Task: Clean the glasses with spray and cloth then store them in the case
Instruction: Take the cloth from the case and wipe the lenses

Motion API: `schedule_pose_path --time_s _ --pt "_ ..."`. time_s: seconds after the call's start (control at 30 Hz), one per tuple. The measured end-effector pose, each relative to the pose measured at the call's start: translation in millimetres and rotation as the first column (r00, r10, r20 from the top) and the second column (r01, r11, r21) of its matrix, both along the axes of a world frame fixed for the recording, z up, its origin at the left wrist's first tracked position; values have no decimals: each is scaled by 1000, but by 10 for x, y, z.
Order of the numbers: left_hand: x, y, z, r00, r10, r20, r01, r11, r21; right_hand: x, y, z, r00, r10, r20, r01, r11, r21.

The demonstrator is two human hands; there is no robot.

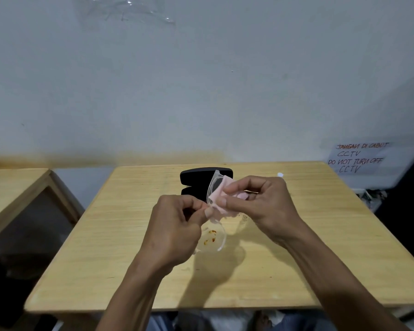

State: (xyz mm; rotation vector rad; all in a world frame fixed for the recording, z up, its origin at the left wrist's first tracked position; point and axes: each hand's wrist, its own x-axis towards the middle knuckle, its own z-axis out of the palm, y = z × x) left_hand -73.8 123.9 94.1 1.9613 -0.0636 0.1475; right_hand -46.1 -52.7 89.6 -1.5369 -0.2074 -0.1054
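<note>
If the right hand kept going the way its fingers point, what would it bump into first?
The right hand points leftward, pinching the pink cloth on the glasses. Going straight on, it would probably meet the left hand, which holds the frame close beside it. Depth is hard to judge.

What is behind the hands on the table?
A black glasses case lies there with its lid open, partly hidden by the clear glasses, the pink cloth and the left hand. Its inside cannot be seen.

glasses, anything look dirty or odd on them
Yes. The lower lens of the clear-framed glasses carries orange-red smears. The right hand presses the pink cloth on the upper lens, while the left hand grips the frame.
</note>
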Motion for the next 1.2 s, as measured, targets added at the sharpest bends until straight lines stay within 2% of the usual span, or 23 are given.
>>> schedule_pose_path --time_s 0.13,0.3,0.37,0.57,0.73,0.8,0.93,1.07,1.2 --pt "-12 -37 14 998 -32 56 24 991 135 39 12 -11 997 -77 -2 77 990 122" --pt "-19 -93 34 994 -30 106 0 963 271 70 186 32 995 -86 -47 95 960 265" --pt "-7 -88 11 994 -17 110 -11 969 245 59 233 39 996 -74 -44 83 967 242" --pt "27 2 -40 999 11 54 -11 1000 0 44 126 -2 1000 -6 17 6 1000 21" --pt "28 9 -69 999 -9 47 9 1000 -4 56 -81 -36 1000 19 5 -19 998 -67" --pt "28 -6 -66 998 -22 52 21 1000 16 36 -105 -21 999 -28 23 29 998 -54" --pt "28 -40 -45 995 -29 94 19 994 107 41 -49 29 991 -128 42 123 988 91" --pt "20 -86 -52 993 -24 120 2 984 178 83 105 71 990 -137 11 134 979 155" --pt "47 -70 -56 996 -6 92 3 1000 31 89 174 66 996 -84 5 83 992 99"
